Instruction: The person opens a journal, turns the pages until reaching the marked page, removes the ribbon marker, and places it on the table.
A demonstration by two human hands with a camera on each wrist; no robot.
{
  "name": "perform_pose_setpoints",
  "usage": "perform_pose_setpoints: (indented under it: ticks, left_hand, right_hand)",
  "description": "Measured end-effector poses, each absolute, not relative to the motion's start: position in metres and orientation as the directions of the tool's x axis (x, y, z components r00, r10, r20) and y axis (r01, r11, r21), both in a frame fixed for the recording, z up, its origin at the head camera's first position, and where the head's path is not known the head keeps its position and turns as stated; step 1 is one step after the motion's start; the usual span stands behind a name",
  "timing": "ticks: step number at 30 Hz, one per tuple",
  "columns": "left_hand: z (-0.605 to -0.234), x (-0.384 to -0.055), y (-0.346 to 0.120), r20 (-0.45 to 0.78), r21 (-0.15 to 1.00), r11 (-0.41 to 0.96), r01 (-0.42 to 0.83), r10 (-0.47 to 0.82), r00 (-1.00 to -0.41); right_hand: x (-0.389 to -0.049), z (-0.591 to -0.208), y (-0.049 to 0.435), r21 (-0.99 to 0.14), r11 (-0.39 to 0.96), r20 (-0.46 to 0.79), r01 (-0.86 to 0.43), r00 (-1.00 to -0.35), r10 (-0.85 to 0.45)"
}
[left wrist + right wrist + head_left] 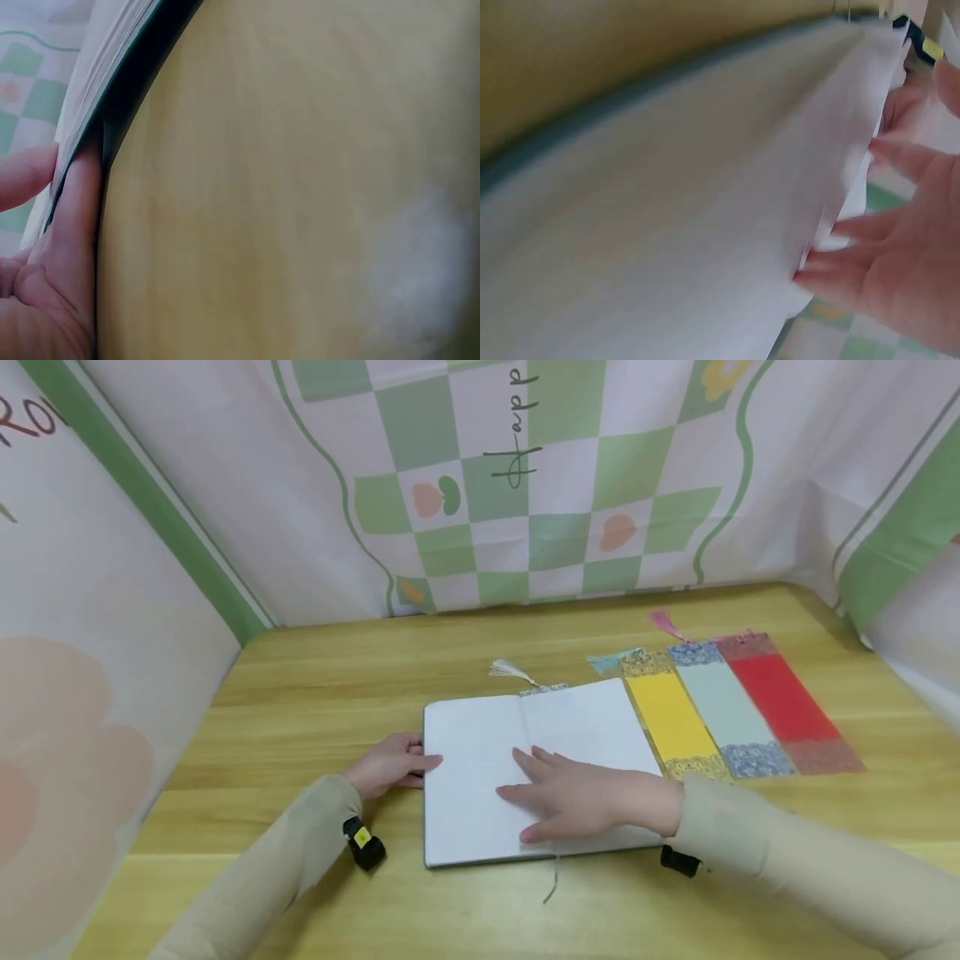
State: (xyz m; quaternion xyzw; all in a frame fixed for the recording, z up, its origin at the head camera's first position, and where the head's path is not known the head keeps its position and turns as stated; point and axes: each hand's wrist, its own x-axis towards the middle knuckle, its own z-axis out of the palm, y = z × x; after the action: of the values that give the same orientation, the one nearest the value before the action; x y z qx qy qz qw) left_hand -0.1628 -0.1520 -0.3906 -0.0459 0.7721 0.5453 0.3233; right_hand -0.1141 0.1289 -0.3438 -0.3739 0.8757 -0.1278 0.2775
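Observation:
An open notebook [472, 727] with blank white pages and a dark green cover lies on the wooden table. At its left edge my left hand [387, 765] pinches pages and cover, thumb on top and fingers underneath; the left wrist view shows a finger below the cover [124, 90]. My right hand [577, 797] rests with spread, fairly straight fingers on the pages near the centre fold. In the right wrist view its fingertips [804, 276] touch the paper. Past the notebook's top edge show a bookmark's patterned end [545, 690] and white tassel [512, 670]; the rest is hidden.
Right of the notebook lie a yellow bookmark [670, 714], a pale blue bookmark [723, 706] and a red bookmark [783, 697], with tassels at their far ends. A thin grey ribbon [555, 881] hangs from the notebook's near edge. A checked curtain [495, 560] stands behind the table.

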Motion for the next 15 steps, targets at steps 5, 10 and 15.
perform_pose_setpoints:
  ticks: [5, 10, 15]
  left_hand:
    - [-0.391, -0.164, -0.152, -0.545, 0.815, 0.4, -0.42, 0.281, -0.79]
    - [-0.391, -0.163, -0.154, -0.526, 0.826, 0.402, -0.395, 0.302, -0.795]
    - [-0.389, -0.161, -0.154, -0.525, 0.824, 0.411, -0.39, 0.294, -0.799]
  right_hand:
    - [-0.134, -0.348, 0.151, -0.382, 0.69, -0.341, -0.615, -0.6, -0.724]
    - [-0.164, -0.355, 0.176, -0.272, 0.76, -0.323, -0.591, -0.688, -0.65]
    - [-0.188, -0.353, 0.192, -0.25, 0.824, -0.318, -0.509, -0.76, -0.567]
